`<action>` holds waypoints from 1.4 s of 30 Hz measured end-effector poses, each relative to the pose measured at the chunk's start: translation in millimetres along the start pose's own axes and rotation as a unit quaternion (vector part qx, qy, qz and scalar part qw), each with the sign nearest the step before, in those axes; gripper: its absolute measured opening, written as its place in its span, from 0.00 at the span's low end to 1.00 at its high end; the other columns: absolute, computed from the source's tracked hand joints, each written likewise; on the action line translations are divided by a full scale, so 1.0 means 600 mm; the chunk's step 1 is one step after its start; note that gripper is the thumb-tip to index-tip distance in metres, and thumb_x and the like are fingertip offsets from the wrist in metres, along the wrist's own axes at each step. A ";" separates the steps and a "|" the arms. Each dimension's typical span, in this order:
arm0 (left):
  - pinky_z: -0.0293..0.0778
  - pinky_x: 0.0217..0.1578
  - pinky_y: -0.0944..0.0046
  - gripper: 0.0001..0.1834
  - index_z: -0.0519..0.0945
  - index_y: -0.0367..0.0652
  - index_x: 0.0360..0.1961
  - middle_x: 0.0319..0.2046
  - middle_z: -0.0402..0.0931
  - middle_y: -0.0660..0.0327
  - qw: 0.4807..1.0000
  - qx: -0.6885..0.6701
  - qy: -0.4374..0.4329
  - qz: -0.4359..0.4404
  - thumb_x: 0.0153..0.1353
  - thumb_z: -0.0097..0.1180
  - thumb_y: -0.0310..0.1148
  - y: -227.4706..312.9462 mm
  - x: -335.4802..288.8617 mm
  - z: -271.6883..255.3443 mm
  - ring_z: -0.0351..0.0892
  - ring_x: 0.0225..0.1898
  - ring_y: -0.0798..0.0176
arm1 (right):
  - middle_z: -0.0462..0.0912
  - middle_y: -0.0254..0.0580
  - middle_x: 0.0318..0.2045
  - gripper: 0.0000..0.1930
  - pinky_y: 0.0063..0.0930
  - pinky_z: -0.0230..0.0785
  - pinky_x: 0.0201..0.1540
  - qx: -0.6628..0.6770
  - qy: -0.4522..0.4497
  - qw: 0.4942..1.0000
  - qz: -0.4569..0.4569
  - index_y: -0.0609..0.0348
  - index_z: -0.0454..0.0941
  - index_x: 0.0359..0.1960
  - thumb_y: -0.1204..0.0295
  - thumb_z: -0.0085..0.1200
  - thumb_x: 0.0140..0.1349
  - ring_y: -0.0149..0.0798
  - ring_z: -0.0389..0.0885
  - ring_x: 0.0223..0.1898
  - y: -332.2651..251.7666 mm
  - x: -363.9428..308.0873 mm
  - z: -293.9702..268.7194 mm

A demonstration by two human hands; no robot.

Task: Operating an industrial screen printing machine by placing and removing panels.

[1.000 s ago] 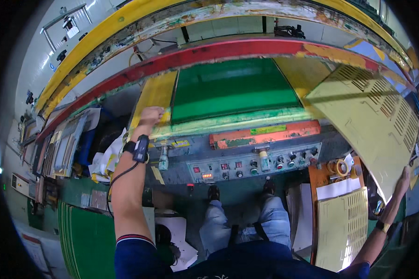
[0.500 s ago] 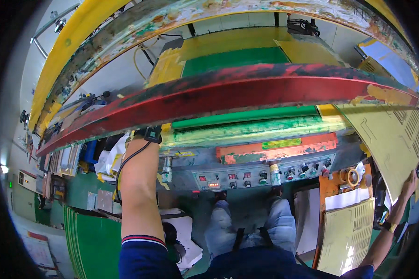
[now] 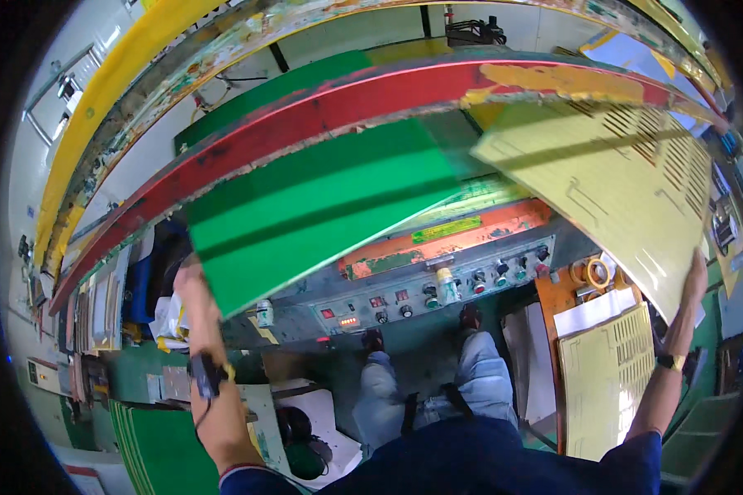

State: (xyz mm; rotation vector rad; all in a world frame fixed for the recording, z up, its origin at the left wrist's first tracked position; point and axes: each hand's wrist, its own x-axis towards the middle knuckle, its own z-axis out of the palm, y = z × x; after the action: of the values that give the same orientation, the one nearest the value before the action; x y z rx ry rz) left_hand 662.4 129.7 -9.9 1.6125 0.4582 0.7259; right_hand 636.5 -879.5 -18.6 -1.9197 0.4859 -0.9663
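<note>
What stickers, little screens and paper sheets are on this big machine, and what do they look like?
Yellow-green label strip: long thin rectangle on the orange band above the control panel.
Small red lit display: tiny rectangle low on the panel's left part.
White paper sheet: on the orange board at right, rectangular.
Green sheet: held by left hand, plain.
Pale yellow sheet: held by right hand, with cut slots.

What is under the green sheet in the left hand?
Under the green sheet shows the machine's grey control panel with knobs and buttons. The bed farther back is covered by it.
</note>
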 end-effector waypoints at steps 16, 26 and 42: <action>0.76 0.41 0.65 0.12 0.77 0.33 0.47 0.40 0.79 0.58 0.953 0.011 0.303 0.027 0.71 0.45 0.30 0.078 -0.322 -0.528 0.78 0.39 0.65 | 0.84 0.39 0.45 0.19 0.31 0.67 0.53 -0.341 -0.222 0.843 -0.353 0.59 0.81 0.49 0.59 0.48 0.67 0.35 0.78 0.49 -0.254 -0.008 0.780; 0.74 0.34 0.67 0.10 0.78 0.37 0.40 0.32 0.78 0.63 0.938 0.046 0.342 0.007 0.70 0.47 0.31 0.103 -0.328 -0.512 0.76 0.33 0.69 | 0.82 0.40 0.47 0.20 0.32 0.66 0.55 -0.342 -0.226 0.850 -0.331 0.59 0.79 0.51 0.58 0.46 0.68 0.36 0.77 0.50 -0.223 -0.035 0.808; 0.73 0.33 0.68 0.09 0.77 0.37 0.37 0.32 0.77 0.63 0.948 0.045 0.314 0.027 0.70 0.48 0.31 0.085 -0.332 -0.549 0.76 0.32 0.70 | 0.79 0.41 0.51 0.21 0.33 0.64 0.57 -0.327 -0.229 0.858 -0.323 0.59 0.75 0.55 0.57 0.44 0.69 0.37 0.74 0.53 -0.205 -0.042 0.792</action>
State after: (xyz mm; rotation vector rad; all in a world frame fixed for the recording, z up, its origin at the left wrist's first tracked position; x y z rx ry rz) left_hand 288.1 229.5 18.9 1.4571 0.9152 1.2830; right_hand 988.2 -539.2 -59.8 -2.9434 -0.1742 -0.7270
